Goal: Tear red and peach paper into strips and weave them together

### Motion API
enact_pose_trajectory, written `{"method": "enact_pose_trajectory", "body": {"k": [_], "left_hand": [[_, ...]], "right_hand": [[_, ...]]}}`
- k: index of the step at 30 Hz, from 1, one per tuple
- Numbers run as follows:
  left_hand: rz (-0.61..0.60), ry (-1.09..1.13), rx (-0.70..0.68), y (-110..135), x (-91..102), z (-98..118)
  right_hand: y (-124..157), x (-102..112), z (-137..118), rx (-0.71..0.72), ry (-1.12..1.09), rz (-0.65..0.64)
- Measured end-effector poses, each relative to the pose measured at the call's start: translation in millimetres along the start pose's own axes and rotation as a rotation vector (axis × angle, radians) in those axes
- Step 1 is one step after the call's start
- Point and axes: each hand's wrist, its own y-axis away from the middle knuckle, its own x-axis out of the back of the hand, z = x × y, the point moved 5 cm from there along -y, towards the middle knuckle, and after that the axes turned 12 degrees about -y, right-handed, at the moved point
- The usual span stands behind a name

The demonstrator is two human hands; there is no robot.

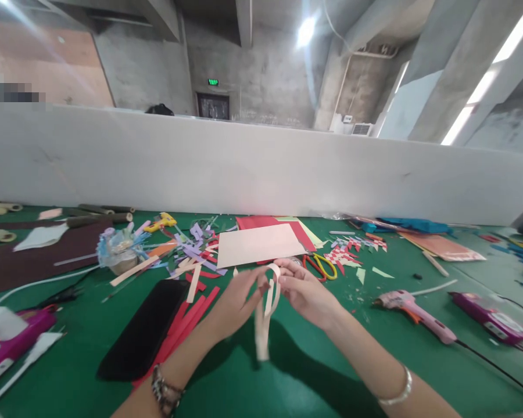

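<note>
Between my two hands hangs a cream paper strip [262, 337], bent into a loop at the top with its tail pointing down over the green table. My left hand [239, 296] pinches the strip from the left side. Fingers of my right hand [303, 290] grip the curved part of the loop from the right. Just beyond the hands lies a cream paper sheet [259, 245] on top of red paper [307, 237]. Scissors [325, 267] with red and yellow handles rest close past my right hand.
A black phone [142, 331] lies on red paper strips [196, 316] at left. Coloured scraps [196, 247] and a yellow glue gun [160, 222] sit farther back. On the right are a pink glue gun [418, 313] and a purple device [490, 316]. A white partition [244, 168] closes the back.
</note>
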Motion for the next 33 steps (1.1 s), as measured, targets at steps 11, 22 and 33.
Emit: {"method": "enact_pose_trajectory", "body": {"k": [11, 22, 33], "left_hand": [[-0.327, 0.994, 0.538, 15, -61.0, -17], [-0.512, 0.811, 0.445, 21, -60.1, -11], [-0.439, 0.068, 0.356, 13, -18.6, -33]], "right_hand": [[-4, 28, 31, 0.137, 0.206, 0.072], [-6, 33, 36, -0.008, 0.449, -0.06], [-10, 49, 12, 0.025, 0.696, 0.048]]}}
